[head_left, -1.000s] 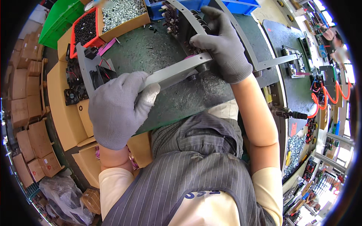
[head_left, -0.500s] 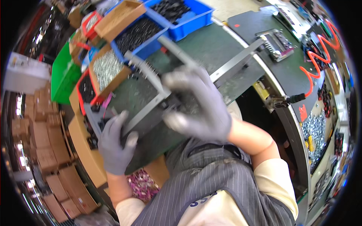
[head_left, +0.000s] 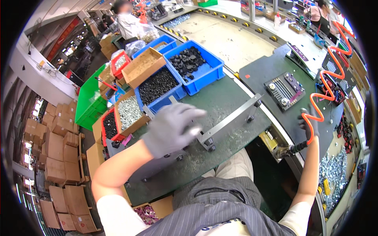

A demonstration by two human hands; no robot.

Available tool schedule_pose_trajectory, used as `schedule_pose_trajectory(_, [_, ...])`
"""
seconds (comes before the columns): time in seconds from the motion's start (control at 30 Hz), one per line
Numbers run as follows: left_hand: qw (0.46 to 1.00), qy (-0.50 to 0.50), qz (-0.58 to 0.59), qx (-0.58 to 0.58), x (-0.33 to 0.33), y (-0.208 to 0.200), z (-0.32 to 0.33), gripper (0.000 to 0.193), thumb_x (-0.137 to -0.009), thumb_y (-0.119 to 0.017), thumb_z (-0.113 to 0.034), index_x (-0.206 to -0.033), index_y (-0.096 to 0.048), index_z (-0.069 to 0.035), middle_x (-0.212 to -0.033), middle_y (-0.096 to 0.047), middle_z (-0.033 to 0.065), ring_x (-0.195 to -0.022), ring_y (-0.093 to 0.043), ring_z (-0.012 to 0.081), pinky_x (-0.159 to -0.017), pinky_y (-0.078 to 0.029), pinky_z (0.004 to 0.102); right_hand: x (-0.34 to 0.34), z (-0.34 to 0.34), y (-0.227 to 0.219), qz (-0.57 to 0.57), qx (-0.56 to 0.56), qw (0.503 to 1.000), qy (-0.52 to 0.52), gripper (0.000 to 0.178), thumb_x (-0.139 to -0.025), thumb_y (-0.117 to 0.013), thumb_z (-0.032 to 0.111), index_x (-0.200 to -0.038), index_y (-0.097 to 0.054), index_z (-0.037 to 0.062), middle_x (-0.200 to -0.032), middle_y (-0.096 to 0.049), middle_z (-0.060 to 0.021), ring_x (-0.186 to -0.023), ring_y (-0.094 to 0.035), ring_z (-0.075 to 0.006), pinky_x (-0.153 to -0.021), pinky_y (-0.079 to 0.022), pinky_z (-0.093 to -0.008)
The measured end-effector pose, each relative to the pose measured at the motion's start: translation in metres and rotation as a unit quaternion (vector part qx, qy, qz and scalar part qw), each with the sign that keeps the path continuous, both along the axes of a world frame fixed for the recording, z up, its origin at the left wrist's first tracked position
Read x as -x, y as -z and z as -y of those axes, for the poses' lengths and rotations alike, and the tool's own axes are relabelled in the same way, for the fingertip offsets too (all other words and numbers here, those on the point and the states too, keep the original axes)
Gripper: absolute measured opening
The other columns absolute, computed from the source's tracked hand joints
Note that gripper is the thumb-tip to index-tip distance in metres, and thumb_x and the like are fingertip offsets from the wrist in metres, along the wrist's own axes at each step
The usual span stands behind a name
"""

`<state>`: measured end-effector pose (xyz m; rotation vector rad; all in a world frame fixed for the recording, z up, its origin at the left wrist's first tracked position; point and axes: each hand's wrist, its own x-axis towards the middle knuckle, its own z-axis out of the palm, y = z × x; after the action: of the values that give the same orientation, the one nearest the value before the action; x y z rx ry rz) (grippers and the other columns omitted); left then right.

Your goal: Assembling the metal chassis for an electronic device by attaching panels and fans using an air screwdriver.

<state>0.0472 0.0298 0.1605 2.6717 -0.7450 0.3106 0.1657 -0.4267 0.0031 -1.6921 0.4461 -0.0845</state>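
Note:
My left hand [head_left: 169, 129], in a grey glove, hovers over the near table with thumb and fingers apart. Just beside its thumb is a grey metal bracket [head_left: 230, 120] fitted with black feet [head_left: 210, 144]. Partly beneath the hand and forearm lies another grey metal piece [head_left: 157, 169] with similar feet; much of it is hidden. My right hand [head_left: 308, 125], also gloved, reaches out at the right behind an orange coiled hose [head_left: 318, 114]. Its fingers look stretched out, though the coil crosses them. Below it hangs an air tool [head_left: 284, 152] joined to the hose.
Blue bins [head_left: 218, 65] of black parts, a carton of silvery screws [head_left: 128, 112] and a green crate [head_left: 88, 100] line the far left. A ribbed metal fixture [head_left: 281, 94] sits on the right-hand table. Other people [head_left: 128, 23] are farther off. Stacked cartons [head_left: 55, 157] stand left.
The view has tilted up. My right hand has left the brackets and reached right towards the hose; my left hand has moved from the table's left edge over the metal pieces.

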Motion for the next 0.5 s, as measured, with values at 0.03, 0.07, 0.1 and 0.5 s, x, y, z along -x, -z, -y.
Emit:
schedule_pose_trajectory(0.03, [1.000, 0.010, 0.021, 0.001, -0.013, 0.007, 0.014, 0.039, -0.078, -0.062, -0.026, -0.111, -0.058, -0.005, -0.099, -0.060, 0.0153, -0.092, -0.058, 0.0335, -0.084, -0.044, 0.0409, -0.015, -0.024, -0.003, -0.029, -0.020, 0.999, -0.006, 0.048, -0.087, -0.055, 0.026, -0.127, -0.039, 0.0063, -0.067, -0.054, -0.0068, -0.041, -0.040, -0.0081, -0.036, -0.032, -0.0198])
schedule_pose_trajectory(0.07, [1.000, -0.005, -0.001, -0.025, -0.022, 0.017, 0.026, 0.040, -0.081, -0.058, -0.030, -0.113, -0.056, -0.006, -0.098, -0.061, 0.0162, -0.093, -0.058, 0.0342, -0.085, -0.044, 0.0411, -0.038, -0.033, 0.004, -0.083, -0.052, 0.994, -0.048, 0.046, -0.088, -0.053, 0.027, -0.126, -0.038, 0.0064, -0.065, -0.054, -0.0087, -0.039, -0.041, -0.0096, -0.034, -0.032, -0.0213])
schedule_pose_trajectory(0.1, [0.998, -0.019, -0.017, -0.053, -0.025, 0.024, 0.037, 0.042, -0.084, -0.054, -0.033, -0.116, -0.055, -0.006, -0.098, -0.061, 0.0171, -0.093, -0.058, 0.0349, -0.085, -0.044, 0.0412, -0.053, -0.037, 0.007, -0.130, -0.084, 0.984, -0.089, 0.043, -0.089, -0.051, 0.028, -0.124, -0.038, 0.0066, -0.064, -0.054, -0.0107, -0.037, -0.042, -0.0110, -0.032, -0.031, -0.0228])
schedule_pose_trajectory(0.5, [0.927, -0.033, -0.330, -0.173, -0.026, 0.024, 0.032, 0.040, -0.084, -0.047, -0.041, -0.101, -0.058, -0.006, -0.090, -0.062, 0.0173, -0.087, -0.060, 0.0339, -0.077, -0.046, 0.0432, -0.127, -0.012, 0.020, 0.036, 0.093, 0.991, -0.093, 0.026, -0.089, -0.051, 0.021, -0.106, -0.055, 0.0018, -0.060, -0.056, -0.0051, -0.037, -0.050, -0.0125, -0.031, -0.035, -0.0235])
